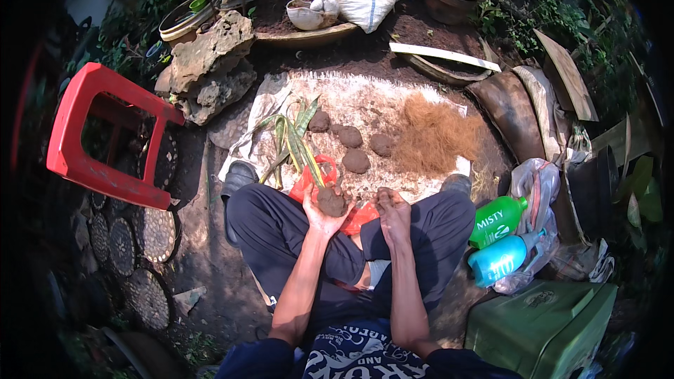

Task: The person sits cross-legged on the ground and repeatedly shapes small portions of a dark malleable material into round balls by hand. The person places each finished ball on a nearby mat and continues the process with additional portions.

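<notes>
My left hand (318, 224) cups a ball of dark wet soil (331, 202), palm up, above my crossed legs. A variegated snake plant leaf (301, 148) rises behind the ball and seems to be set in it. My right hand (396, 216) is level with it, just to the right, thumb and fingertips pinched together; whether something thin is between them cannot be made out. Beyond, several soil balls (356, 161) rest on a white woven sack (379, 100). More snake plant leaves (274, 121) lie at their left, and brown coconut-like fibre (437, 134) is heaped at their right.
A red plastic bag (363, 217) lies under my hands. At left are a red plastic stool (110, 184) and a rough rock (210, 52). Green (495, 223) and blue (497, 266) spray bottles stand near my right knee, beside a green plastic box (537, 326). Pots (453, 2) line the back.
</notes>
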`<state>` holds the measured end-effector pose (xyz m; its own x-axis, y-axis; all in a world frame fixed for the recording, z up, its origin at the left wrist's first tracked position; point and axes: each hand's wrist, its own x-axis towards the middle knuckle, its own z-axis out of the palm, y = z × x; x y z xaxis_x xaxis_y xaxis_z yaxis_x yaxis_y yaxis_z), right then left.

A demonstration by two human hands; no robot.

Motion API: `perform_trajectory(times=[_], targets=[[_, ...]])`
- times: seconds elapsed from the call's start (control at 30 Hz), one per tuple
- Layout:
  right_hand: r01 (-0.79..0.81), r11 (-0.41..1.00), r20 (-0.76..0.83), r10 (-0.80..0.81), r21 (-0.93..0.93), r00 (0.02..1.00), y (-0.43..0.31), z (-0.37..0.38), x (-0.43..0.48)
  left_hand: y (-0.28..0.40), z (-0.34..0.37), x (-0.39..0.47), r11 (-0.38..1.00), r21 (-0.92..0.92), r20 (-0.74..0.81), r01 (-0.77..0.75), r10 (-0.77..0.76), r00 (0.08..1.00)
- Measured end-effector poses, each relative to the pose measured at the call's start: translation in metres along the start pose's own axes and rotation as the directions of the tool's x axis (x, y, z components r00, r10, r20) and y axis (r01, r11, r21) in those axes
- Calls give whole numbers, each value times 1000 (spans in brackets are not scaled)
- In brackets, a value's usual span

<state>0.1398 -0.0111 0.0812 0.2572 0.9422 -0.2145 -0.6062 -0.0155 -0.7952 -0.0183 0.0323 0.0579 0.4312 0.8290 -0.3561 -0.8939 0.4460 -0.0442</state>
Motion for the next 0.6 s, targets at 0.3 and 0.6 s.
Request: perform_trajectory(times=[0.3,0.6], targets=[[-161,953,71,185,-257,980,-20,6,-28,6,-5,-6,961,239,40,-139,133,990],[118,679,281,136,-725,950,-105,26,-45,2,66,-64,817,555,99,-159,126,987]])
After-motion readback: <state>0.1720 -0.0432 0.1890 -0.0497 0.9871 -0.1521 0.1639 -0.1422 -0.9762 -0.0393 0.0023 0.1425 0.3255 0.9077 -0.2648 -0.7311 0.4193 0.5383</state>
